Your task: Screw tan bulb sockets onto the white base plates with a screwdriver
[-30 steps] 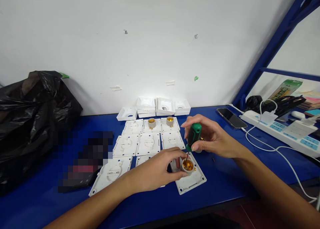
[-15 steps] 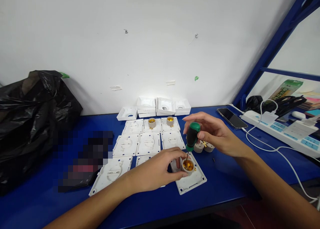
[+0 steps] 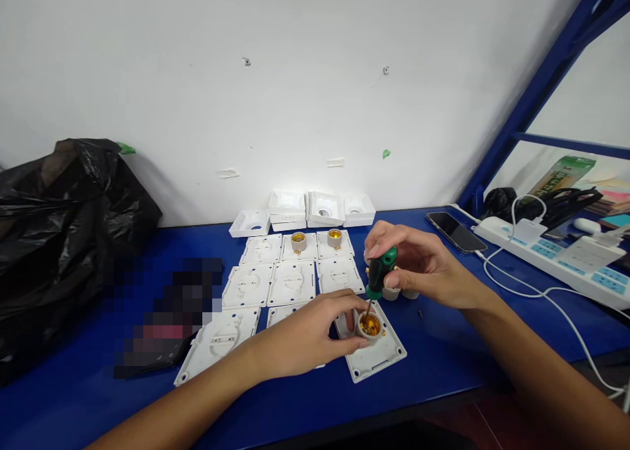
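Blue table [image 3: 443,365], white plates [image 3: 283,277] beyond the left hand [image 3: 319,328]
It pinches a brass-lined socket [image 3: 373,330]; the right hand [image 3: 417,264] grips a green-and-black screwdriver [image 3: 378,275], its tip inside the socket.

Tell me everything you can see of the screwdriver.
The screwdriver has a stubby green and black handle, seemingly plastic or rubber, and a thin metal-looking shaft. It leans slightly, handle up, held by the right hand. The shaft reaches down into a brass-lined lamp socket; its tip is unclear.
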{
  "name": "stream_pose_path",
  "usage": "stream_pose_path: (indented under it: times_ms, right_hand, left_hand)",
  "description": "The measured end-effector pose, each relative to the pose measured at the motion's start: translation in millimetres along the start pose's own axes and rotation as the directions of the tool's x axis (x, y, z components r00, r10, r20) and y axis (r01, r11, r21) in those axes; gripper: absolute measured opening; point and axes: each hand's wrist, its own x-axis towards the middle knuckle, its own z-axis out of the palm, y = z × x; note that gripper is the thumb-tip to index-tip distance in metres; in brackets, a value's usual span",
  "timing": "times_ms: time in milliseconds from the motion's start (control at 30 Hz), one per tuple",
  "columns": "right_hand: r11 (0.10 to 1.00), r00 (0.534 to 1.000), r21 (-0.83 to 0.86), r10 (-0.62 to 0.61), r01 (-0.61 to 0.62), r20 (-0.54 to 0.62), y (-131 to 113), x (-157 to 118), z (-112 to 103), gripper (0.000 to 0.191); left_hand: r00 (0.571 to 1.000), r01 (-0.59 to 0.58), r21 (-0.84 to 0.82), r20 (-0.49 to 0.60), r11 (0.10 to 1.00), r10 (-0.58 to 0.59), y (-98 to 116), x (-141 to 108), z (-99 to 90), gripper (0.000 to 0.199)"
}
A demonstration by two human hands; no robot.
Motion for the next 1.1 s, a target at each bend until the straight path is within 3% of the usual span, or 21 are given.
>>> stream_pose_path:
  times_ms: [133,367,533,800,967,1100]
  right_hand:
    - [0.998,0.998,0.044,0.051,-0.053,0.041,-2.3,-0.6,0.7,0.028]
    - [0.996,0.996,0.079,0.046,-0.040,-0.074,1.1,0.0,1.7,0.027]
    - [0.988,0.994,0.111,0.106,-0.109,0.029,-0.9,0.2,1.4,0.029]
    - [0.998,0.996,0.057,0.026,-0.022,-0.083,1.9,-0.3,2.0,0.036]
    - [1.000,0.999,0.004,-0.002,0.002,-0.041,0.1,0.1,2.5,0.026]
    - [0.997,0.998,0.065,0.044,-0.047,0.040,-3.3,-0.9,3.2,0.029]
  left_hand:
    - [1.000,0.003,0.002,0.007,1.000,-0.003,0.8,-0.1,-0.3,0.031]
    - [1.000,0.003,-0.008,0.006,1.000,-0.003,-1.0,-0.4,-0.3,0.033]
    - [1.000,0.005,-0.009,0.019,1.000,-0.005,-0.6,0.0,0.0,0.026]
    - [1.000,0.004,0.000,0.024,1.000,-0.004,-0.1,0.0,-0.9,0.033]
    - [1.000,0.000,-0.011,0.001,1.000,0.000,-0.2,-0.3,-0.5,0.034]
    - [1.000,0.003,-0.012,0.009,1.000,-0.003,-0.5,-0.4,0.4,0.034]
